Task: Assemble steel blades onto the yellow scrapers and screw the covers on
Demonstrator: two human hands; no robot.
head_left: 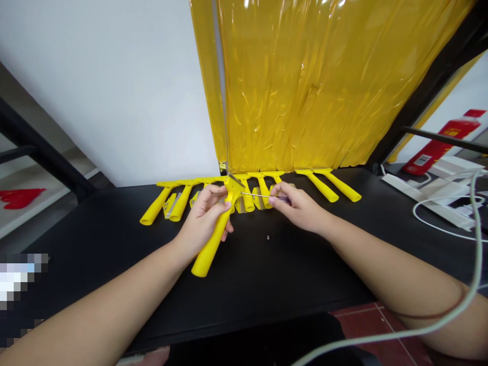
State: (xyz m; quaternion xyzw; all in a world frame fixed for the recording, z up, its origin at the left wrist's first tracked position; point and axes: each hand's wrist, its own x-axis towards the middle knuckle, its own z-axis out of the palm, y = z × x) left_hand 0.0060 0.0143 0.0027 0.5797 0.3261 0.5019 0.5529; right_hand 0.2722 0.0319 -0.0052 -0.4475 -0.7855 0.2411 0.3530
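My left hand (208, 211) is closed round a yellow scraper (212, 241), just below its wide head, with the handle slanting down toward me. A thin metal edge shows along the head. In my right hand (299, 206) is a slim screwdriver (259, 195), its shaft pointing left and its tip at the scraper's head. Whether the tip sits in a screw is too small to tell. A tiny screw (268, 237) lies on the black table below my right hand. Behind my hands, several more yellow scrapers (155, 206) lie in a row, with small yellow pieces bearing metal strips among them.
The black table (114, 259) backs onto a white panel (125, 91) and a yellow plastic curtain (305, 91). To the right are a white power strip (430, 201), a red bottle (442, 142) and a pale cable (476, 244) that loops across my right forearm.
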